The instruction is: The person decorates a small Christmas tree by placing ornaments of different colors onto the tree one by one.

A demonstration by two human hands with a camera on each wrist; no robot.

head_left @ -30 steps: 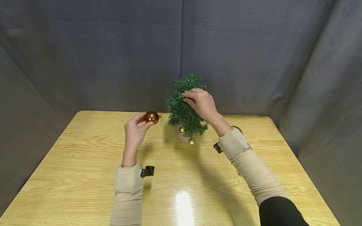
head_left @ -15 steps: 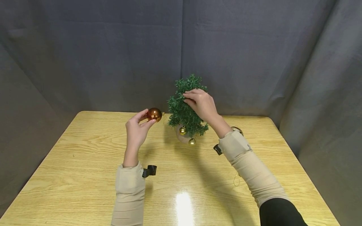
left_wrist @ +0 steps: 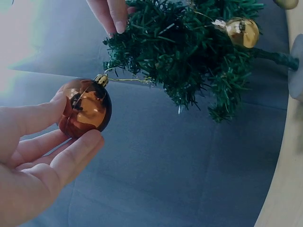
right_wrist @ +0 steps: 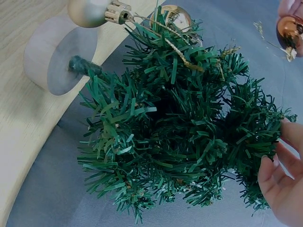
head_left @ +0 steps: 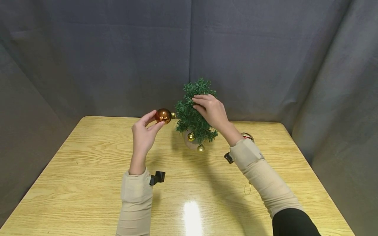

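Note:
My left hand [head_left: 143, 134] holds a shiny copper Christmas bauble [head_left: 163, 116] between thumb and fingertips, above the table's back edge and left of the tree. In the left wrist view, the gold cap and thin gold hanging loop of the bauble [left_wrist: 86, 108] point toward the branches. A small green artificial Christmas tree [head_left: 193, 113] stands on a round pale base [head_left: 189, 143]. At its upper part my right hand [head_left: 212, 109] pinches a branch; the right wrist view shows thumb and fingers of that hand [right_wrist: 286, 175] on either side of the branch tip.
Two gold baubles, one shiny [head_left: 191, 136] and one matte [head_left: 200, 148], hang low on the tree. Beyond the right forearm another bauble [head_left: 247, 136] lies partly hidden on the wooden table [head_left: 97, 157]. A gold loop [head_left: 247, 188] shows beside the sleeve. Grey curtains [head_left: 133, 65] close off the back.
The left hand has risen and shifted slightly right, bringing the copper bauble closer to the tree. The right hand has stayed nearly in place at the branch.

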